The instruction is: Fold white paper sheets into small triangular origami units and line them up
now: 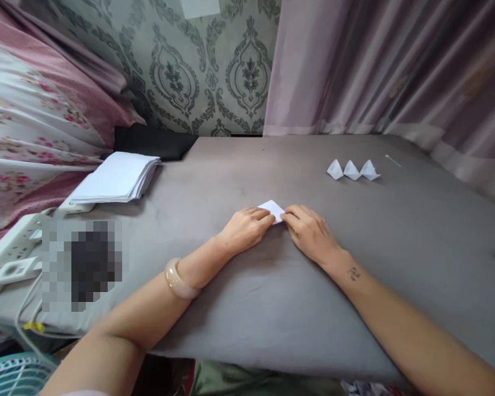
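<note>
A small folded piece of white paper (272, 208) lies on the grey-covered table between my hands, one corner pointing away from me. My left hand (249, 226) rests on its left side, fingers closed over the near part. At the right corner, my right hand (309, 228) pinches the edge between thumb and fingers. Parts of the paper are hidden under the fingers. Farther off to the right stand three folded white paper shapes (352, 170) in a row, their points upward.
A stack of white paper (117, 177) sits at the left, before a black flat item (154, 142). White power strips (14, 242) with cables line the left edge, near a blurred-out patch. A thin stick (393, 160) lies at the far right. Curtains (338, 66) border the table.
</note>
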A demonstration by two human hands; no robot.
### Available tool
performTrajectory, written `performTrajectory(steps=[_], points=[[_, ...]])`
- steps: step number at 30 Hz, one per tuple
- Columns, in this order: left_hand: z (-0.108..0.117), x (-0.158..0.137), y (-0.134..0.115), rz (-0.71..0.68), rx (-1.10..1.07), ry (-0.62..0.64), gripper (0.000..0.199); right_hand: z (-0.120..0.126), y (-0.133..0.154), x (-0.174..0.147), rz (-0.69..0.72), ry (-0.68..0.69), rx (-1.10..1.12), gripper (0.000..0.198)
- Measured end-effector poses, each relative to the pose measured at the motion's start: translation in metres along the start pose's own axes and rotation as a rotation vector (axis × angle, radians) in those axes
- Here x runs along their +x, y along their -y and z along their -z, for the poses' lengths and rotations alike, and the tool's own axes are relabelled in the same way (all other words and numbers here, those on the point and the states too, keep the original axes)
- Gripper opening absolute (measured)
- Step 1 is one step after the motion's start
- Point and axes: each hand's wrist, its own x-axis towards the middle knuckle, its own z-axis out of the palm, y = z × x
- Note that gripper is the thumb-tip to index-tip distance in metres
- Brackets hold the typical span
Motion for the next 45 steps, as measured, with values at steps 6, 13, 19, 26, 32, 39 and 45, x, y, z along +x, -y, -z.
performTrajectory(steps=[6,13,19,26,32,39,45], points=[[0.0,-0.003,0.008,0.133,-0.221,-0.008,0.047,0.0,-0.006,-0.005,-0.04,0.115,0.116,0.042],[0.011,-0.002,0.023,0.292,-0.387,0.059,0.037,-0.002,-0.009,-0.003,-0.065,0.116,0.185,0.039],[0.006,-0.004,0.03,0.258,-0.409,0.011,0.026,-0.002,-0.009,-0.004,-0.094,0.096,0.226,0.031],[0.007,-0.005,0.032,0.252,-0.432,-0.004,0.024,-0.003,-0.009,-0.002,-0.107,0.051,0.224,0.031],[0.006,-0.003,0.027,0.311,-0.416,-0.03,0.022,-0.004,-0.009,0.0,-0.119,0.046,0.199,0.028],[0.002,-0.004,0.027,0.41,-0.376,-0.037,0.012,-0.007,-0.007,0.001,-0.275,0.01,0.251,0.024],[0.004,-0.002,0.026,0.617,-0.527,-0.07,0.006,-0.01,-0.013,0.003,-0.379,-0.006,0.415,0.022]])
